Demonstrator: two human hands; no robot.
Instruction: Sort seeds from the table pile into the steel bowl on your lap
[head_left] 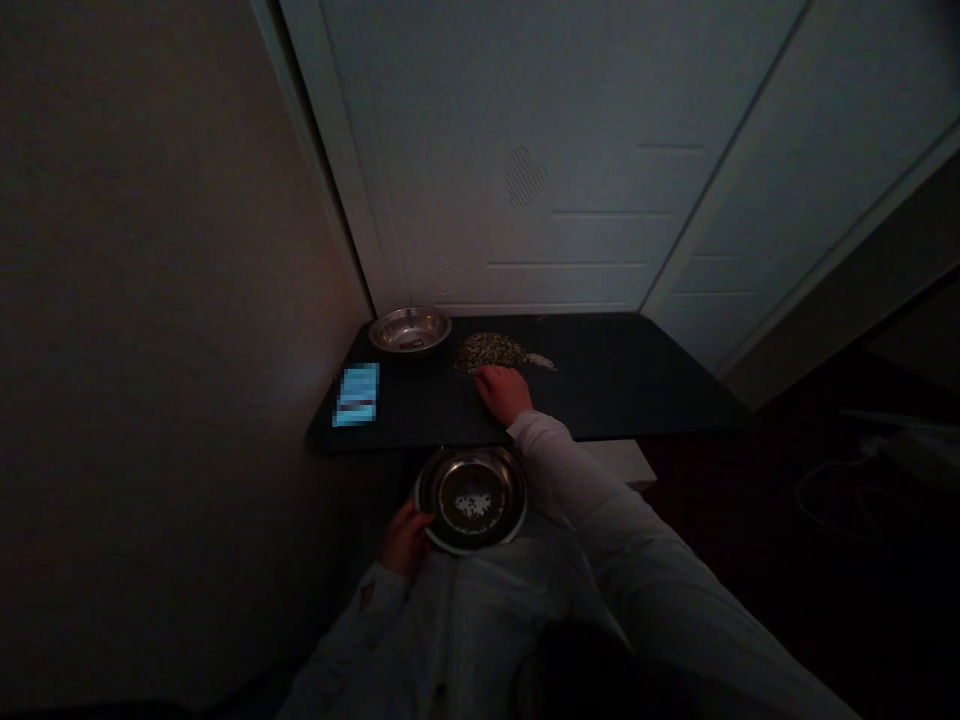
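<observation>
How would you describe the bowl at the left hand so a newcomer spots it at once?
Start at the dark tabletop. Just below its near edge, in front of the body, the left hand holds a round metal bowl by its rim. Unlike the other metal bowl at the tabletop's far left, it shows dark bits around a pale patch.

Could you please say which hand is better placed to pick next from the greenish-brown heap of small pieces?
Probably the right hand: it is at the near edge of the heap, while the left hand holds the nearer round silvery metal bowl.
</observation>
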